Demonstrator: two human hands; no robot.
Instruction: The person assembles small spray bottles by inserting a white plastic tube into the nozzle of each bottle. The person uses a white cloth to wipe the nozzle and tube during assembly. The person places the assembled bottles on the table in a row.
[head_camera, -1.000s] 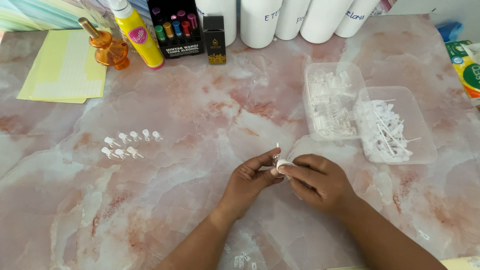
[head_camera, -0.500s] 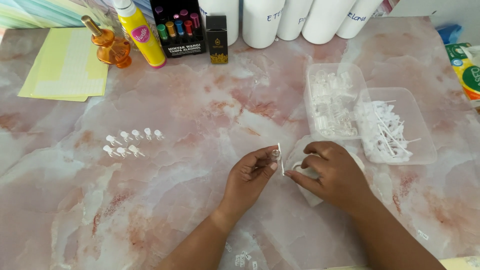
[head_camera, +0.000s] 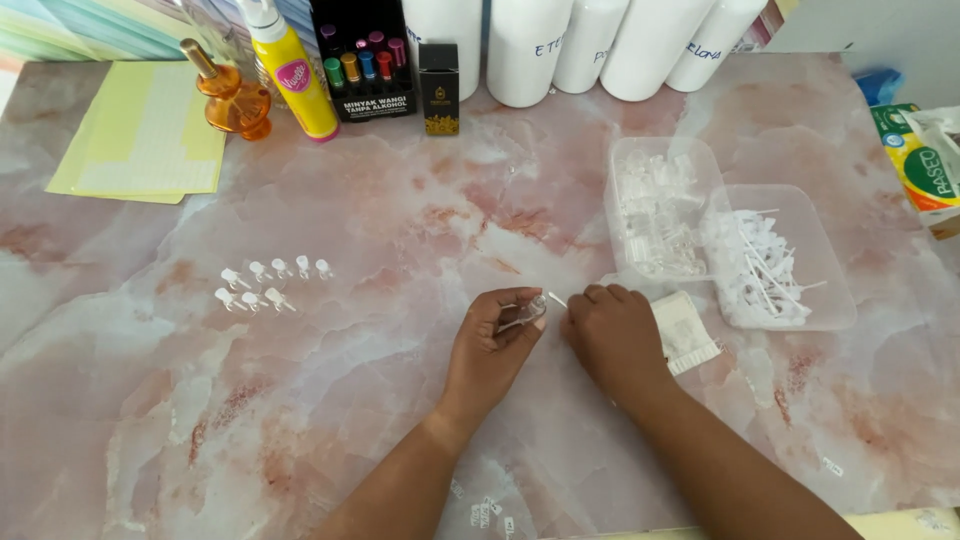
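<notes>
Two hands meet just below the middle of the frame on the pink marbled counter (head_camera: 300, 420): the left hand (head_camera: 495, 350) pinches a tiny clear vial (head_camera: 530, 311) between thumb and fingertips, and the right hand (head_camera: 615, 335) beside it has its fingers curled, nipping a thin white stick (head_camera: 556, 299) that points toward the vial. Just right of that hand lies a white folded sachet (head_camera: 685, 332), with two clear plastic tubs (head_camera: 720, 235) above it, and a cluster of small capped vials (head_camera: 268, 284) sits at left centre.

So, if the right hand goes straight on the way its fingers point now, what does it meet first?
The right hand points up and left, toward the small clear vial pinched in the left hand. It would probably meet that vial first; a thin white stick at its fingertips already nearly reaches it. Depth is unclear.
</notes>
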